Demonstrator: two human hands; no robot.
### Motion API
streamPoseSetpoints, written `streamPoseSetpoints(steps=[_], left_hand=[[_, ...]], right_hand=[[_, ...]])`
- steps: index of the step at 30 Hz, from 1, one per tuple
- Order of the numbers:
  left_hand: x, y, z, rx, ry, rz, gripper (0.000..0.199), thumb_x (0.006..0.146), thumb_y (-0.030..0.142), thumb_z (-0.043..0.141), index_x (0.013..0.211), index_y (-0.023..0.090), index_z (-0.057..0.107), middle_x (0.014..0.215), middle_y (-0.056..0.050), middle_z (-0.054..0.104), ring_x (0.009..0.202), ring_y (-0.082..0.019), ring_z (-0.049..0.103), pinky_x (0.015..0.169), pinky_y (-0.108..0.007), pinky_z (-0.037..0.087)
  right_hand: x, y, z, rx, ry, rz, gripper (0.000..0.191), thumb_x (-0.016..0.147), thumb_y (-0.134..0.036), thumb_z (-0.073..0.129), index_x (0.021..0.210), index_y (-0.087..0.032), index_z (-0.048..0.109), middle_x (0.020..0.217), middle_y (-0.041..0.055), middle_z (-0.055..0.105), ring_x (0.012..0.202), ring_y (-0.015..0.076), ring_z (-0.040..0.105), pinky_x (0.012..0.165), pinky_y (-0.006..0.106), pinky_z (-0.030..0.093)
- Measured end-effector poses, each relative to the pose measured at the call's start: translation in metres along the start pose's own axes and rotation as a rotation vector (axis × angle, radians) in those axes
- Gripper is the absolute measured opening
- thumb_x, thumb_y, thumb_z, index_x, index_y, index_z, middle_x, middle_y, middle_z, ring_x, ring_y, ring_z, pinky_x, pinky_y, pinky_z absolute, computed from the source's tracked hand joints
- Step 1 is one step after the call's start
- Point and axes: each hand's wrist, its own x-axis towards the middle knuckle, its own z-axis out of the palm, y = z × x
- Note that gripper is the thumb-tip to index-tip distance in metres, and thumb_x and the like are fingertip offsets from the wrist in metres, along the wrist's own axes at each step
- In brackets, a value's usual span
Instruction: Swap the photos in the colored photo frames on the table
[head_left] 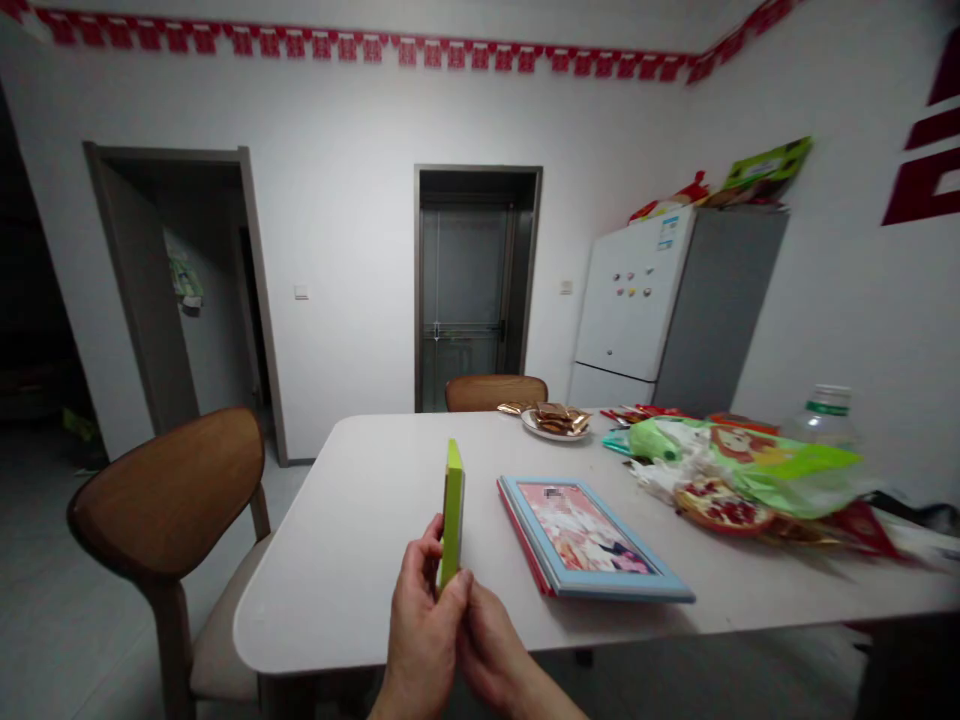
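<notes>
A light green picture frame (451, 520) stands upright over the near part of the table, turned edge-on, so its face is hidden from me. My left hand (421, 610) grips its lower left side, fingers wrapped round the far side. Against its lower right edge, my right hand (489, 640) is closed, touching the left hand; its fingertips are partly hidden. Just to the right lies a stack of picture frames (675, 588), a light blue one with a pink picture on top and a red edge below.
The white table (315, 560) has a rounded left corner. Farther right are a plate (531, 424) of wrapped snacks, a green plastic bag (757, 470), an opened pomegranate (724, 505) and a clear bottle (825, 420). Wooden chairs (180, 490) (496, 392) stand left and behind.
</notes>
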Motion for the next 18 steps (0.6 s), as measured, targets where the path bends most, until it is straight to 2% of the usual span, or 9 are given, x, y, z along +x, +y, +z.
streamPoseSetpoints(steps=[1,3,6,9,11,14,18], left_hand=[[0.002,0.002,0.008,-0.063,0.011,-0.004,0.025,0.066,0.02,0.059,0.086,0.02,0.044,0.12,-0.01,0.05,0.112,-0.024,0.044,0.089,-0.035,0.039],[0.009,0.006,0.02,-0.185,0.017,-0.004,0.039,0.063,0.019,0.062,0.095,0.021,0.041,0.113,-0.009,0.055,0.107,-0.022,0.049,0.089,-0.035,0.039],[0.021,0.006,0.037,-0.318,-0.061,-0.053,0.052,0.063,0.019,0.063,0.107,0.021,0.034,0.104,-0.008,0.061,0.098,-0.02,0.056,0.086,-0.034,0.041],[0.026,-0.012,0.058,-0.277,-0.16,-0.133,0.045,0.063,0.013,0.057,0.103,0.018,0.037,0.102,-0.009,0.062,0.095,-0.02,0.058,0.083,-0.031,0.044],[0.024,-0.034,0.074,-0.139,-0.195,-0.177,0.037,0.064,0.008,0.051,0.098,0.017,0.041,0.104,-0.009,0.061,0.095,-0.018,0.058,0.082,-0.028,0.044],[0.02,-0.065,0.092,-0.006,-0.21,-0.218,0.034,0.061,0.001,0.047,0.091,0.016,0.047,0.102,-0.009,0.063,0.094,-0.018,0.058,0.08,-0.026,0.045],[0.018,-0.088,0.096,0.168,-0.198,-0.222,0.038,0.06,0.0,0.049,0.094,0.017,0.053,0.104,-0.007,0.062,0.1,-0.018,0.054,0.087,-0.025,0.038]], right_hand=[[0.0,-0.008,-0.001,0.012,0.021,-0.068,0.038,0.066,-0.043,0.055,0.092,-0.015,0.058,0.08,0.0074,0.065,0.066,0.0178,0.059,0.056,0.027,0.045],[0.001,-0.037,-0.016,-0.065,0.101,-0.164,0.037,0.065,-0.038,0.057,0.095,-0.016,0.058,0.083,0.0052,0.066,0.069,0.0181,0.06,0.059,0.027,0.045],[0.006,-0.098,-0.064,-0.411,0.246,-0.223,0.041,0.066,-0.032,0.053,0.105,-0.018,0.055,0.085,0.0036,0.066,0.071,0.0186,0.061,0.059,0.026,0.045],[0.013,-0.155,-0.119,-0.811,0.431,-0.191,0.051,0.07,-0.029,0.048,0.119,-0.014,0.046,0.087,0.0049,0.066,0.068,0.0164,0.061,0.059,0.025,0.045],[0.017,-0.182,-0.149,-0.987,0.487,-0.137,0.056,0.072,-0.026,0.045,0.124,-0.008,0.038,0.088,0.0073,0.066,0.065,0.0156,0.06,0.058,0.024,0.044],[0.02,-0.205,-0.18,-1.255,0.497,-0.083,0.054,0.071,-0.024,0.046,0.123,-0.007,0.041,0.084,0.0071,0.067,0.063,0.0153,0.06,0.058,0.023,0.043],[0.019,-0.209,-0.202,-1.43,0.535,-0.07,0.053,0.069,-0.024,0.046,0.119,-0.006,0.046,0.092,0.0099,0.065,0.073,0.0175,0.06,0.064,0.024,0.043]])
